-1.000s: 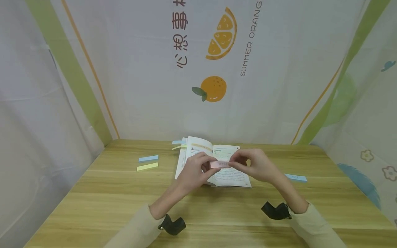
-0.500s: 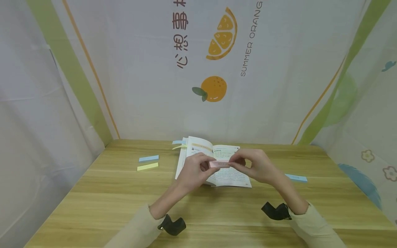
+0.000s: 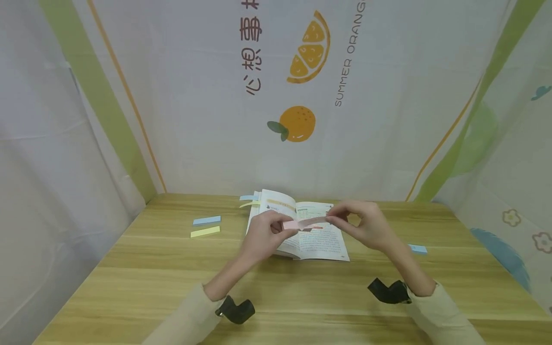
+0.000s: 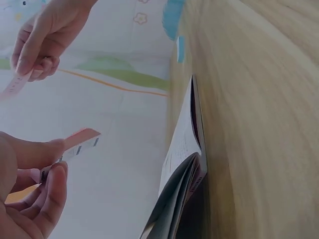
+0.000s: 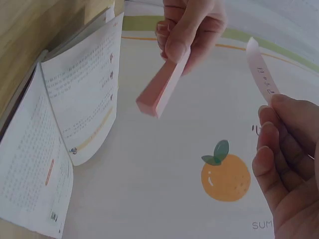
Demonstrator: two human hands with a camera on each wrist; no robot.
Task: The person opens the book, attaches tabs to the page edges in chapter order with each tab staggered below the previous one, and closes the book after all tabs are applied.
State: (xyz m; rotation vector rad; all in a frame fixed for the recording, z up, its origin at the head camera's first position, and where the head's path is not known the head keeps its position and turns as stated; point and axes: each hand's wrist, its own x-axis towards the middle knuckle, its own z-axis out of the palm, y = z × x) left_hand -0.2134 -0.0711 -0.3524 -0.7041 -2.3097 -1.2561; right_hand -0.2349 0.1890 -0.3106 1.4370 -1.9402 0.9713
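Observation:
My left hand [image 3: 262, 235] pinches a pad of pink sticky notes [image 5: 162, 94] by one end, thumb against fingers, above the open book [image 3: 323, 247]. To its right, my right hand [image 3: 367, 224] pinches the end of a single pink sticky note [image 5: 261, 72], a thin, slightly curved strip with handwriting on it. In the right wrist view the strip and the pad are apart. The book lies open below both hands, its left pages arching up. A blue tab [image 3: 248, 197] and a yellow tab [image 3: 250, 204] stick out from its left edge.
Left of the book, a blue sticky-note pad [image 3: 207, 220] lies behind a yellow one [image 3: 205, 232]. Another blue pad [image 3: 418, 249] lies at the right, partly behind the right forearm. A printed curtain [image 3: 207, 120] closes off the table's [image 3: 284, 297] back and sides.
The right hand has moved right and slightly up, drawing one pink sticky note off the pad. The left hand, still holding the pad, has shifted slightly left.

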